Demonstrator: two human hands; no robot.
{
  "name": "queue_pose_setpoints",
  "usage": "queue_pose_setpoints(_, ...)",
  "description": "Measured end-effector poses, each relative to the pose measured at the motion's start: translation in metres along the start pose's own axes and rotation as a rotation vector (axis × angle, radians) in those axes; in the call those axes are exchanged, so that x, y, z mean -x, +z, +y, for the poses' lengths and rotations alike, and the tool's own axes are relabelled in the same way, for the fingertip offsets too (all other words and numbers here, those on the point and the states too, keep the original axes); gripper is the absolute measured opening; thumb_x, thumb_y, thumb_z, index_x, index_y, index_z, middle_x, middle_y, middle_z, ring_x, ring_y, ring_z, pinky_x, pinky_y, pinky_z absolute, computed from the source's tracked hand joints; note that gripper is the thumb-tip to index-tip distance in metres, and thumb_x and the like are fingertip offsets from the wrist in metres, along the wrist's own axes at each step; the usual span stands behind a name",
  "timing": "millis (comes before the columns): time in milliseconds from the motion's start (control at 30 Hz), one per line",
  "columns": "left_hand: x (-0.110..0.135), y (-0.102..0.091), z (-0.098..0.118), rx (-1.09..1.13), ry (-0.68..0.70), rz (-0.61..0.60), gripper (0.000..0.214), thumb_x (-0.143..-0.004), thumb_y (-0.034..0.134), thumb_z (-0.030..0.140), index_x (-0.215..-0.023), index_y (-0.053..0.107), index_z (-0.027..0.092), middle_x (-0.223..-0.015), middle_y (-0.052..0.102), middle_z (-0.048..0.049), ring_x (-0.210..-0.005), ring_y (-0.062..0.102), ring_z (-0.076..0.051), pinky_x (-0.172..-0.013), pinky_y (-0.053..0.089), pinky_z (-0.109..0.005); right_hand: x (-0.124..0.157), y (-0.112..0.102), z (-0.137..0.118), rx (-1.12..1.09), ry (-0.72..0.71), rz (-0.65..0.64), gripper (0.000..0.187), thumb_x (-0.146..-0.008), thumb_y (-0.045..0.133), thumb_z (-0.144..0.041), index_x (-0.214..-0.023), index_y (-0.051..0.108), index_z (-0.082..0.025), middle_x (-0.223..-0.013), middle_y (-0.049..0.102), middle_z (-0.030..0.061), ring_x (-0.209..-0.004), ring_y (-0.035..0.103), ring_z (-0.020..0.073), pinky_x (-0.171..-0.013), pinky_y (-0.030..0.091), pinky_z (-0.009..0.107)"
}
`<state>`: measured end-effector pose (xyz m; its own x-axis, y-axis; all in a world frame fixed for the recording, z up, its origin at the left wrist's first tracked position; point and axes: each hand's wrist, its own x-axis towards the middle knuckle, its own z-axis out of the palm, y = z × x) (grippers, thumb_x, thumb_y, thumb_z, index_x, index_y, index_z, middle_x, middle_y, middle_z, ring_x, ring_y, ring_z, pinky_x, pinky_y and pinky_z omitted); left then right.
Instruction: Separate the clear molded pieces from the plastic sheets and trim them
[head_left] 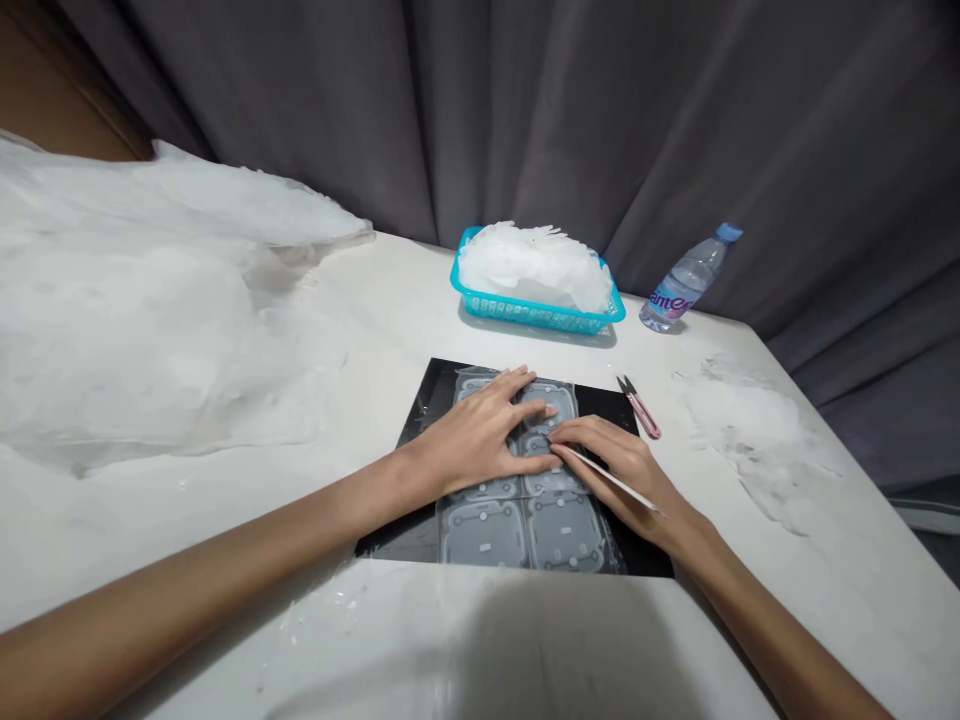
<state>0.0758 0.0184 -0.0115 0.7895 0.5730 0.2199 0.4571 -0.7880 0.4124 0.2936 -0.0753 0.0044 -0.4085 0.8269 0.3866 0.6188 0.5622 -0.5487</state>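
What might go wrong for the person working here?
The slim white pen-like tool in the right hand is close to the left hand's thumb, so a slip might jab it.

The left hand lies spread on the translucent molded sheet; if its pressure eased, the sheet could shift on the black board.

Pink-handled snips lie near the right hand with their blades exposed, so a careless reach might nick a finger.

Centre: left hand (pixel 484 430) spread on moulded sheet (pixel 566 530), right hand (pixel 619 465) holding white stick (pixel 626 487) | Upper centre: blue basket (pixel 536 312) | Upper right: bottle (pixel 684 285)
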Motion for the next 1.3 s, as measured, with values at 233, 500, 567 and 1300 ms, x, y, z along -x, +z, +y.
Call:
queue_pose_setpoints(233,-0.001,-0.001,0.005,-0.031,-0.017,0.021,0.070,-0.087,0.066,0.072,-0.136,0.068,0.021,-0.165,0.044,-0.0163,-0.156,0.035,-0.039,-0.128,0.026,-0.060,0.003,-0.011,0.002,0.059,-0.013,-0.075,0.019,-0.108,0.049,-0.018,-0.118,0.065,-0.021,-0.116,0.074,0.0113,-0.110,0.070,0.0259,-0.095,0.058,0.042)
queue_pose_setpoints(500,-0.002,-0.007,0.006,-0.035,-0.046,-0.030,0.077,-0.087,0.063,0.077,-0.141,0.065,0.022,-0.167,0.039,-0.0174,-0.157,0.030,-0.040,-0.128,0.026,-0.059,0.008,-0.025,0.006,-0.119,0.105,-0.054,0.016,-0.107,0.055,-0.024,-0.115,0.068,-0.025,-0.117,0.074,0.0067,-0.110,0.071,0.0226,-0.098,0.057,0.037)
queue_pose_setpoints(567,-0.002,-0.007,0.005,-0.039,-0.039,-0.030,0.077,-0.088,0.062,0.076,-0.142,0.064,0.022,-0.168,0.038,-0.0173,-0.157,0.030,-0.040,-0.128,0.026,-0.060,0.004,-0.022,0.004,-0.132,0.094,-0.062,0.017,-0.107,0.054,-0.025,-0.116,0.069,-0.025,-0.118,0.074,0.0072,-0.112,0.071,0.0230,-0.099,0.057,0.038)
queue_pose_setpoints(1300,-0.005,-0.002,-0.003,0.000,-0.067,-0.048,0.086,-0.087,0.052,0.085,-0.147,0.050,0.024,-0.167,0.040,-0.0141,-0.160,0.025,-0.035,-0.132,0.014,-0.056,-0.007,-0.006,0.020,0.094,-0.032,-0.111,0.037,-0.104,0.056,-0.022,-0.140,0.060,-0.029,-0.129,0.064,0.0113,-0.118,0.064,0.0270,-0.099,0.056,0.043)
